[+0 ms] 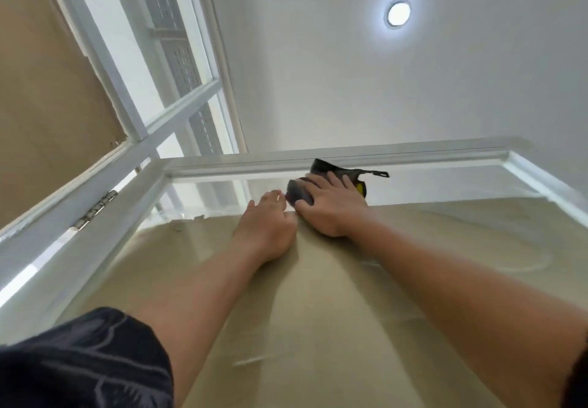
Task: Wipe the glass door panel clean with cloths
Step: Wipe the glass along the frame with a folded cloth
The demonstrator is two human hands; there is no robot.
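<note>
My flat right hand [331, 207] pressed limp dark-grey cloth [299, 194] on slick glass door panel [429, 189]; left hand [269, 220] looked open.

round ceiling light [398, 13] glows on white ceiling [318, 73].

Left hand [267, 226] and right hand [332, 207] lie flat, side by side, reaching upward.

This looks like a room in a home: a plain white ceiling [350, 73] with a round recessed light [398, 13], and white-painted wooden door frames [318, 157] around a glass door panel [203, 192], hung on a metal hinge [95, 209].
</note>
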